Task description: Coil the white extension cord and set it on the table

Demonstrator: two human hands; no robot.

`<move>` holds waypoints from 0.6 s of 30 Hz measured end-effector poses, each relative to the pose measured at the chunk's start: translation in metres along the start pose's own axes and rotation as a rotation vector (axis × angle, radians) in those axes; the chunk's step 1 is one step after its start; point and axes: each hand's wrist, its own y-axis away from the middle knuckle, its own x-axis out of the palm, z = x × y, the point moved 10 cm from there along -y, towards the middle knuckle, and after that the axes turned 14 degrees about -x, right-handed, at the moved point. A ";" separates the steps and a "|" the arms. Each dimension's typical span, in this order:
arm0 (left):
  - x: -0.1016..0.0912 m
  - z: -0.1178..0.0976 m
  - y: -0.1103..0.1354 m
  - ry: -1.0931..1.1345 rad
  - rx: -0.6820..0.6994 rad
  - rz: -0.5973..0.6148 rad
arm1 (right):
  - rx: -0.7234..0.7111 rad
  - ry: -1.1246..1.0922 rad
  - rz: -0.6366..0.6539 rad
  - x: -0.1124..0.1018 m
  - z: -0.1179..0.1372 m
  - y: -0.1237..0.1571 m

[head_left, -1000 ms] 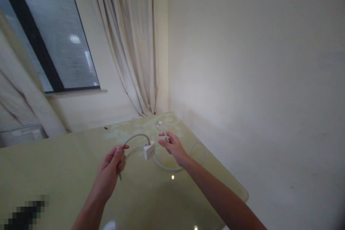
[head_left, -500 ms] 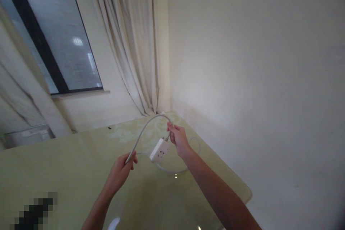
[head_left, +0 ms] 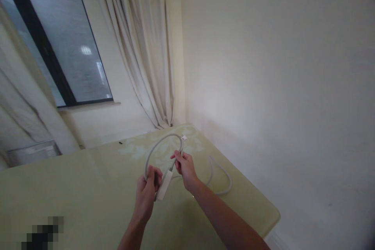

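A pale cable point(head_left: 231, 183) lies on the green table point(head_left: 88, 195).

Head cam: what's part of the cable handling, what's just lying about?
In use:
- grey cable, held in left hand and right hand
- white block on the cable, between the hands

Lying about:
- small dark object near the table's far edge
- pixelated dark shape, lower left, unidentifiable
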 end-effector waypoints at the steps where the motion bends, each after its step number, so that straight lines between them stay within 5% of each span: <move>1: -0.003 0.001 0.000 -0.023 0.013 -0.020 | 0.014 0.004 0.000 0.001 -0.004 0.002; 5: -0.005 -0.004 -0.005 -0.130 0.039 -0.008 | 0.141 0.009 0.070 0.008 -0.025 0.012; 10: 0.025 0.002 -0.012 -0.129 -0.086 0.257 | 0.248 0.048 0.198 0.019 -0.044 0.028; 18: 0.020 0.012 -0.012 -0.075 -0.102 0.183 | 0.259 0.126 0.264 0.017 -0.053 0.046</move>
